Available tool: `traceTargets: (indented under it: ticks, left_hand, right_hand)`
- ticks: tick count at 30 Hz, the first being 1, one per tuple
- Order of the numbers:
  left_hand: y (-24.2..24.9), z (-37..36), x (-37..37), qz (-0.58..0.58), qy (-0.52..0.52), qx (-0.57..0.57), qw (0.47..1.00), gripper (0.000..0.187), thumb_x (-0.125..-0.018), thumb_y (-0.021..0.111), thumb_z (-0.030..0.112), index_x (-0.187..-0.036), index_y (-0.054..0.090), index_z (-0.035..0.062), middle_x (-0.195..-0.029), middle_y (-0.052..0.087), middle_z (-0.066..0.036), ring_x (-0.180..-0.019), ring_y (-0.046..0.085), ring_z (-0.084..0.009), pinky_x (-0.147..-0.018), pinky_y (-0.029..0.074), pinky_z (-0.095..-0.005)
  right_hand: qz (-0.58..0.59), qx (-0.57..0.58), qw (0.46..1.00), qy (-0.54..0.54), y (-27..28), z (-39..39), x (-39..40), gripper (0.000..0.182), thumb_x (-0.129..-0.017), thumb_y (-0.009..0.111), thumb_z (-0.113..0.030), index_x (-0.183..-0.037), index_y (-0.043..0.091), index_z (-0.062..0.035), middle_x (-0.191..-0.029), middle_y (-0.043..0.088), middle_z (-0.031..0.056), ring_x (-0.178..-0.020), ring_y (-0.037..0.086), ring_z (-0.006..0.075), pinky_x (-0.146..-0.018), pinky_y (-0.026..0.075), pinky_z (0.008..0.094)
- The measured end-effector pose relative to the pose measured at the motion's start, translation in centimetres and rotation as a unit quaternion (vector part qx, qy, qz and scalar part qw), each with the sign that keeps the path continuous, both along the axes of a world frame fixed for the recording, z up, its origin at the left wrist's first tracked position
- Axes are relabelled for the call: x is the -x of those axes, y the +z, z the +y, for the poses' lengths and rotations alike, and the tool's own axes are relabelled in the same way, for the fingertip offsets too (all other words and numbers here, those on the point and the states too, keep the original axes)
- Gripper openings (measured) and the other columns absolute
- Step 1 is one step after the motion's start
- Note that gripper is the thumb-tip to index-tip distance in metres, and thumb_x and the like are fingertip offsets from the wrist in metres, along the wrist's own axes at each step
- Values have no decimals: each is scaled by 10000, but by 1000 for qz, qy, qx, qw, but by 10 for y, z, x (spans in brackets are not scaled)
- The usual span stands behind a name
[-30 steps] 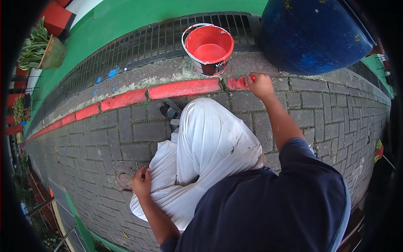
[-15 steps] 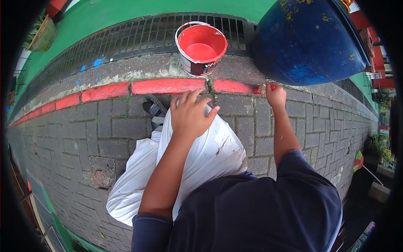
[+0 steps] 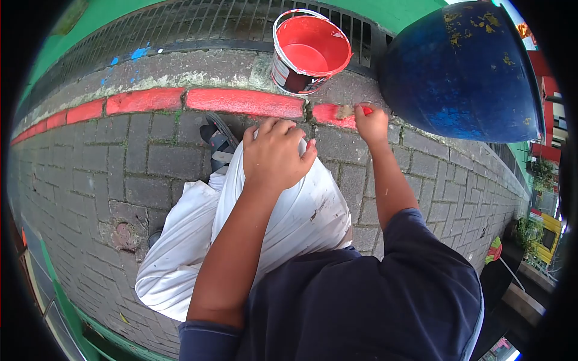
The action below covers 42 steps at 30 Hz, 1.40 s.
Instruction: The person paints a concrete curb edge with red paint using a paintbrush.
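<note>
My right hand [image 3: 372,125] is closed round the red handle of a paintbrush [image 3: 345,112]. Its bristles touch the red-painted face of the curb [image 3: 244,102], just right of a dark joint. My left hand [image 3: 276,155] rests with fingers spread on my knee, over white trousers [image 3: 301,207] with dark smudges; it holds nothing. Beyond the curb a paint bucket [image 3: 310,54] with red paint inside stands upright on the ledge, its white handle lying against the rim.
A large blue barrel [image 3: 460,72] stands close to the right of my right hand. Behind the bucket runs a metal drain grate [image 3: 198,27] beside a green surface. Grey paving bricks [image 3: 162,153] lie under me, and my sandal [image 3: 218,141] is near the curb.
My right hand has drawn the brush leftward along the curb, towards the joint. My left hand stays on the knee. The camera view has tilted and shifted somewhat.
</note>
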<state>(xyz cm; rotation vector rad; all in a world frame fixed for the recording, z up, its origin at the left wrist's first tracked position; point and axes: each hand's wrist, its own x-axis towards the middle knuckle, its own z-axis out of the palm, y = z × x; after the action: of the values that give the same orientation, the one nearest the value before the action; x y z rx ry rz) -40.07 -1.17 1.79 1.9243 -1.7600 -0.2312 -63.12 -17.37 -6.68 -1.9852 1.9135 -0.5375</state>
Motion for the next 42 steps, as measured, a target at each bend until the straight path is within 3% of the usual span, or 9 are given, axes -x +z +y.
traceTargets:
  ticks: [4, 9, 16, 19, 26, 29, 36, 39, 42]
  left_hand:
    - [-3, -3, 1, 8, -6, -10, 1000, 213, -812, 701, 342, -852, 737, 137, -997, 701, 12, -1030, 631, -202, -873, 452, -421]
    - [-6, -3, 6, 15, -11, -6, 1000, 218, -821, 688, 346, -849, 733, 135, -985, 701, 19, -1009, 638, -200, -845, 466, -423]
    - [-3, 3, -2, 23, 10, -5, 1000, 229, -829, 680, 356, -862, 744, 139, -979, 703, 10, -1013, 637, -210, -876, 464, -433]
    - [-4, 1, -1, 11, 13, -17, 1000, 225, -829, 679, 351, -858, 745, 138, -966, 704, 4, -1008, 638, -215, -880, 465, -439]
    - [-5, -1, 5, 15, -5, -12, 1000, 228, -827, 681, 346, -842, 736, 125, -941, 707, 2, -990, 647, -218, -847, 477, -439]
    - [-2, 2, 1, 14, 0, -6, 1000, 236, -833, 675, 355, -839, 738, 128, -950, 706, 4, -993, 645, -215, -850, 476, -442]
    - [-8, 1, 3, 17, 14, -16, 1000, 296, -847, 641, 406, -831, 746, 130, -916, 699, -11, -982, 642, -210, -883, 461, -474]
    - [-11, 0, 6, 25, 13, -17, 999, 311, -862, 623, 417, -840, 750, 135, -922, 699, -16, -980, 642, -209, -901, 456, -482]
    - [-8, 0, 6, 29, 9, -29, 999, 307, -859, 628, 412, -839, 748, 131, -928, 700, -18, -982, 642, -212, -899, 458, -480]
  right_hand:
    - [17, -27, 995, -97, -11, -21, 78, 264, -867, 681, -300, -922, 770, -57, -801, 729, 198, -730, 730, 329, -726, 576, 410]
    - [-258, -72, 959, -88, 6, -9, 10, 261, -889, 688, -279, -902, 762, -29, -722, 717, 156, -552, 688, 187, -622, 562, 329]
    - [1, -95, 995, -31, -18, -24, 6, 319, -851, 659, -352, -929, 776, -66, -872, 723, 227, -899, 704, 409, -847, 552, 460]
    - [70, -52, 995, -52, -6, -31, 39, 303, -846, 668, -334, -910, 776, -58, -853, 725, 222, -859, 715, 392, -821, 561, 445]
    - [-210, -149, 965, -49, 13, 6, -25, 276, -844, 683, -306, -918, 775, -57, -829, 724, 218, -819, 723, 375, -787, 568, 432]
    - [-25, -31, 999, 14, -7, 5, -8, 263, -837, 693, -304, -919, 779, -69, -832, 727, 210, -815, 727, 363, -783, 570, 428]
    - [-43, -97, 980, -168, 16, -25, 103, 256, -836, 696, -299, -923, 780, -73, -857, 736, 197, -836, 728, 347, -798, 565, 423]
    - [142, 59, 988, -31, 19, -15, 89, 265, -859, 663, -299, -921, 770, -65, -859, 726, 212, -834, 715, 380, -794, 564, 447]
    - [131, 42, 987, 82, 1, 2, 37, 238, -864, 657, -294, -899, 773, -89, -835, 718, 209, -798, 709, 394, -790, 568, 459]
